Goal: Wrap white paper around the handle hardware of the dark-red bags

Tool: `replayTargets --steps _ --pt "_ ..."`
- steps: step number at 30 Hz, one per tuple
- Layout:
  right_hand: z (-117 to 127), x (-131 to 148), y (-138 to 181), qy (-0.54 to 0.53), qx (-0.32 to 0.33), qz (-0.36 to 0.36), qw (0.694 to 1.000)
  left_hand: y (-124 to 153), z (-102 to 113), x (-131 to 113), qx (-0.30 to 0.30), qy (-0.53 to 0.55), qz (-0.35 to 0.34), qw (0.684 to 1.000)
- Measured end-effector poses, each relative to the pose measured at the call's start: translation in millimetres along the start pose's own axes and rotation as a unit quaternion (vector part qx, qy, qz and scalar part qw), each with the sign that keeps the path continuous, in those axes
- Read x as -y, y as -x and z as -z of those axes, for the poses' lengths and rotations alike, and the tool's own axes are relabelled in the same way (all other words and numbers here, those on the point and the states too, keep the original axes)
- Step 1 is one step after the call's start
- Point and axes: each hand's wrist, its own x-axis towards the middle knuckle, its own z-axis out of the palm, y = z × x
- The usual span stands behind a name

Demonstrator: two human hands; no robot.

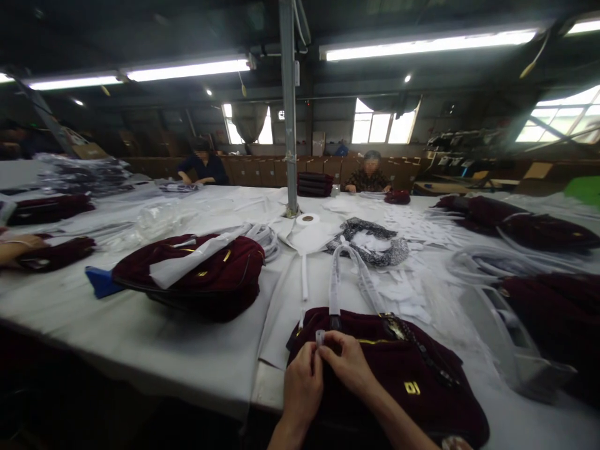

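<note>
A dark burgundy handbag (445, 390) with a gold emblem and gold zip lies in front of me. Its upright handles (334, 284) are wrapped in white, partly see-through material. Over the bag's upper left part, my left hand (304, 378) and my right hand (349, 364) meet, fingertips pinched together. Between them they grip a small whitish strip (320, 337), its upper end curled above the fingers. Whether it wraps something is hidden by my fingers. A dark chain-like strap (429, 359) hangs down the bag's front, right of my hands.
Left of me another burgundy bag (234, 275) lies with white wrapping across it, beside a blue piece (102, 282). Ahead are a white roll (315, 220), a metal post (289, 125) and white scraps (407, 294). Another person's hand (21, 249) is at far left; more bags lie right.
</note>
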Motion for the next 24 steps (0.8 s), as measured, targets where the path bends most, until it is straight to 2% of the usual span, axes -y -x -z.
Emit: replayTargets --steps 4,8,13,16,18,21,24 --pt "-3 -4 5 0.003 -0.032 0.018 0.999 2 -1 -5 -0.002 -0.03 0.041 0.999" --pt "-4 -9 7 -0.005 -0.038 0.035 0.999 2 -2 -6 -0.005 -0.005 0.081 0.997" --pt "1 -13 6 -0.032 -0.035 0.028 0.998 -4 4 1 -0.009 0.118 0.088 0.989" --pt "3 -14 7 -0.047 -0.02 0.024 0.998 -11 10 5 0.037 0.179 0.055 0.982" --pt "2 -13 7 -0.056 -0.018 0.019 0.998 -12 10 6 0.047 0.184 0.046 0.981" --pt "0 -14 6 -0.063 -0.029 0.001 0.998 -7 3 8 -0.023 0.137 0.046 0.989" --pt "-2 -18 5 -0.078 -0.034 -0.025 0.996 3 -9 12 -0.087 0.008 -0.03 0.996"
